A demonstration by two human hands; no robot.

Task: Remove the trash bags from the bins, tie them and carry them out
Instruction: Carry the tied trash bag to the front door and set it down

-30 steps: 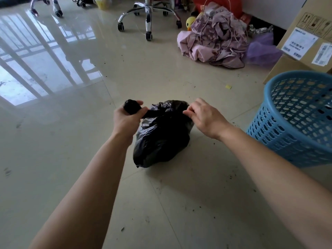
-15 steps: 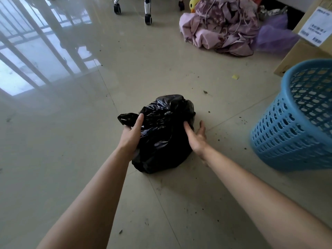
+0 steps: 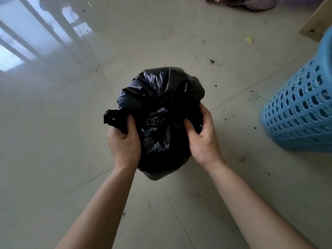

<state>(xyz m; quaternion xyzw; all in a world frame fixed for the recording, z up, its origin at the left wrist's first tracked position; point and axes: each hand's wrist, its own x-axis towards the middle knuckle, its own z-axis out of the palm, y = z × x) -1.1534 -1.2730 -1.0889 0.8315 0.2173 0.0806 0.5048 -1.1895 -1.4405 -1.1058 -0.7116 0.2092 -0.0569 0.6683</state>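
The fingers (image 3: 131,123) of the left hand (image 3: 124,142) are clamped round a twisted tail of black plastic that sticks out to the person's left. Those of the right hand (image 3: 203,141) dig into the opposite flank, curled into the film. Between them is the black trash bag (image 3: 161,90), over the tiled floor (image 3: 53,132) and well apart from the blue perforated bin (image 3: 301,114); whether it rests on the floor or hangs lifted cannot be told. It looks soft, slick and fairly light, and it would probably tear if snagged, so the bunched neck seems the safest hold. The gathered knot (image 3: 161,115) faces up toward the camera. The bag's long axis runs away from the person.
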